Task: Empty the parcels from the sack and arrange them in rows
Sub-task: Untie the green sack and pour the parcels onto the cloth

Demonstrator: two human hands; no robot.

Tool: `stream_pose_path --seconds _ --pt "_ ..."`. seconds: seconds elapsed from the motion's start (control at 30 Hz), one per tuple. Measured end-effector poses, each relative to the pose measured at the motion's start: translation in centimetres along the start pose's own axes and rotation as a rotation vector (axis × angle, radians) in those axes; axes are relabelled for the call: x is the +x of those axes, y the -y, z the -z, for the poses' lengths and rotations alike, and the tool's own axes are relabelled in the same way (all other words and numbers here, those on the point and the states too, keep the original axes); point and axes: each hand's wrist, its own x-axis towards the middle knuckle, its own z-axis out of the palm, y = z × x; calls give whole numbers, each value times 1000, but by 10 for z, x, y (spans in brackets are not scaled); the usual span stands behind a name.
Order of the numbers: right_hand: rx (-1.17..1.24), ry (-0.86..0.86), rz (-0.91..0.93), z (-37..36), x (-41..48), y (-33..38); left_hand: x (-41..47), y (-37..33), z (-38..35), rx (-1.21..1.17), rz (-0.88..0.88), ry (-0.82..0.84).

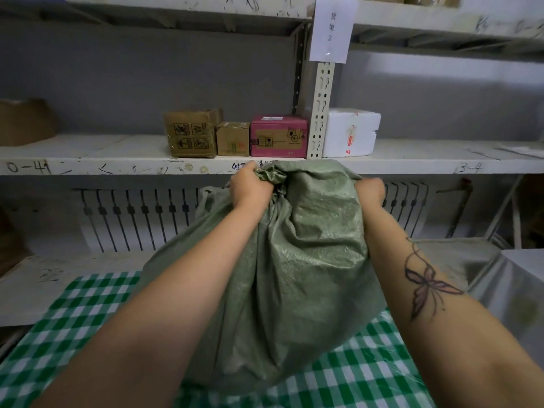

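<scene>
Our left grip (250,187) and right grip (371,191) both clench the top of the limp, slick-looking sack (294,260), which we judge bottom-heavy.

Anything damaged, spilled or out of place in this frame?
Minor only: the white foam box on the shelf has a chunk broken from its right edge, and the symbol-printed cardboard box looks crumpled. Nothing spilled; left hand and right hand hold the green sack.

Sack (294,260): green woven plastic, crinkled, faint sheen. Worktop (73,319) cover: glossy green-white check. Boxes (191,134): matt brown cardboard. Shelf (88,166): scuffed white paint.
</scene>
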Motion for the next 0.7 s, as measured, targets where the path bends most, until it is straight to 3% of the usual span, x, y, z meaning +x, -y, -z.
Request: stream_pose_path --seconds 0.23,0.33,0.4,0.43,0.5,0.6,0.7 --pt "273 -308 179 17 -32 85 15 -21 31 -173 -55 -59" --pt "232 -311 312 2 -50 101 17 -9 52 -502 -41 285" --pt "155 -256 390 -23 -59 94 16 2 61 -843 118 587" --pt "95 -209 436 -38 -63 87 16 7 61 -870 178 649" --pt "-58 -92 513 -65 -73 71 14 13 61 -663 233 658" --pt "-238 16 547 -89 -83 56 12 33 54 -267 182 575" --pt "-227 35 595 -98 -82 52 14 52 53 -346 196 588"
